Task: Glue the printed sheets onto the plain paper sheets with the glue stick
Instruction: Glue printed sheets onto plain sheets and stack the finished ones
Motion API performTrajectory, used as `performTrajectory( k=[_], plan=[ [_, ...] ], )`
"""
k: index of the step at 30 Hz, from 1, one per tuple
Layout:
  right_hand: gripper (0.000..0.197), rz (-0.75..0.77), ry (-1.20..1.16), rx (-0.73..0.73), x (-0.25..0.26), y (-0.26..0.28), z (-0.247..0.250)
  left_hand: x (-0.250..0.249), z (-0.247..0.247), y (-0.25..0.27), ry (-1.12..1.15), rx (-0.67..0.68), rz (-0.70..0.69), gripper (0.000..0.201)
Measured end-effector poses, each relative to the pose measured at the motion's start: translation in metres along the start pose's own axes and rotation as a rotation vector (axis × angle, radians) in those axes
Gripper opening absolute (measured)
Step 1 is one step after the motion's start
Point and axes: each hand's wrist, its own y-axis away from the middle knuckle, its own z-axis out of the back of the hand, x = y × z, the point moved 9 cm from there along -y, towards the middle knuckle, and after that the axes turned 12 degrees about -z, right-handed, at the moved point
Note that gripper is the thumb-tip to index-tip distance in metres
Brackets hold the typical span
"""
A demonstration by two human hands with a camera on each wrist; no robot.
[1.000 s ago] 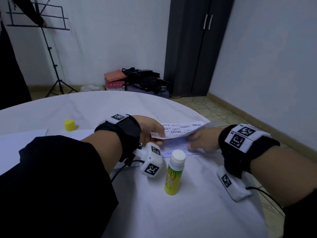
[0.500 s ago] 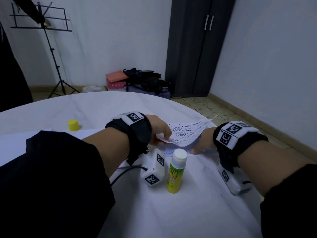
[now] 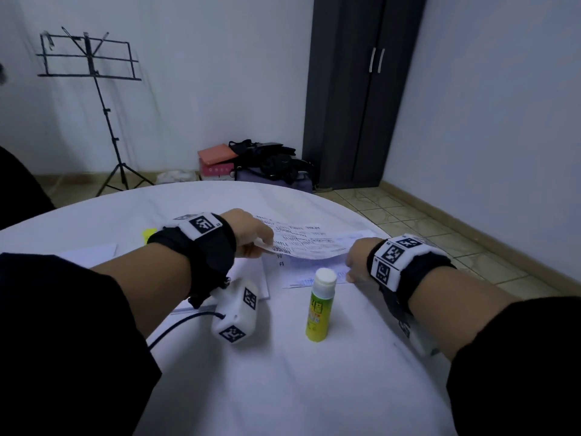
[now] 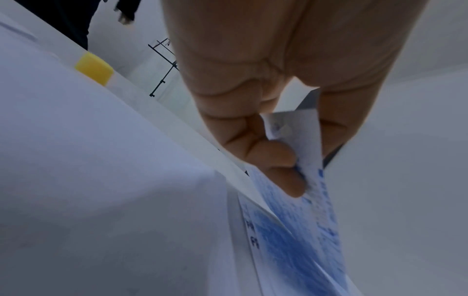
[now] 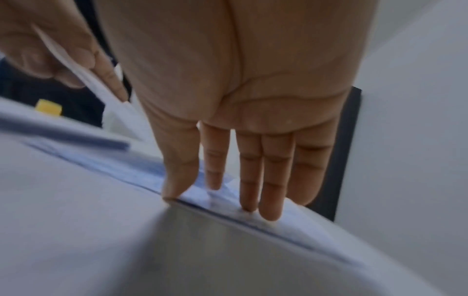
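Observation:
My left hand (image 3: 251,239) pinches the left end of a printed sheet (image 3: 309,243) between thumb and fingers (image 4: 286,160) and holds it a little above the table. My right hand (image 3: 356,262) lies palm down, its straight fingers (image 5: 268,200) pressing the sheet's right end (image 5: 301,218) onto the paper beneath. Blue glue smears (image 4: 291,242) show on that lower plain sheet (image 3: 292,264). The green glue stick (image 3: 319,306) stands upright and uncapped in front of my hands. Its yellow cap (image 3: 149,233) sits behind my left wrist.
More white sheets (image 3: 88,251) lie at the left on the round white table (image 3: 283,388), whose edge curves close past my right hand. A music stand (image 3: 91,64), bags (image 3: 267,162) on the floor and a dark wardrobe (image 3: 361,89) stand beyond the table.
The printed sheet has come down flatter over the lower paper. My right hand has settled palm down on its right end. My left hand keeps its pinch.

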Motion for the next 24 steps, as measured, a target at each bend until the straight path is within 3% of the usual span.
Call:
performTrajectory(
  k=[1, 3, 6, 9, 13, 17, 20, 24],
  plan=[
    [0.044, -0.012, -0.008, 0.005, -0.003, 0.010, 0.001, -0.001, 0.005, 0.007, 0.021, -0.014, -0.007, 0.023],
    [0.041, -0.022, -0.060, -0.027, -0.009, 0.081, 0.027, -0.001, 0.016, 0.025, 0.063, -0.042, -0.005, 0.014],
    [0.056, 0.040, -0.154, 0.074, -0.010, 0.141, 0.027, 0.003, 0.037, 0.056, 0.105, -0.101, 0.006, 0.010],
    [0.073, 0.085, -0.419, 0.219, -0.012, 0.166, 0.016, 0.016, 0.058, 0.087, 0.092, -0.161, 0.027, 0.013],
    [0.082, 0.110, -0.602, 0.325, -0.009, 0.182, -0.003, 0.042, 0.083, 0.123, -0.043, -0.218, 0.056, 0.020],
    [0.066, 0.148, -0.806, 0.364, 0.004, 0.202, -0.003, 0.056, 0.080, 0.163, -0.181, -0.026, 0.092, 0.017],
    [0.041, 0.145, -0.902, 0.330, 0.013, 0.212, 0.000, 0.067, 0.073, 0.191, -0.343, 0.101, 0.121, 0.057],
    [0.033, 0.110, -0.915, 0.281, 0.018, 0.214, 0.001, 0.074, 0.068, 0.209, -0.582, 0.226, 0.112, 0.064]
  ],
)
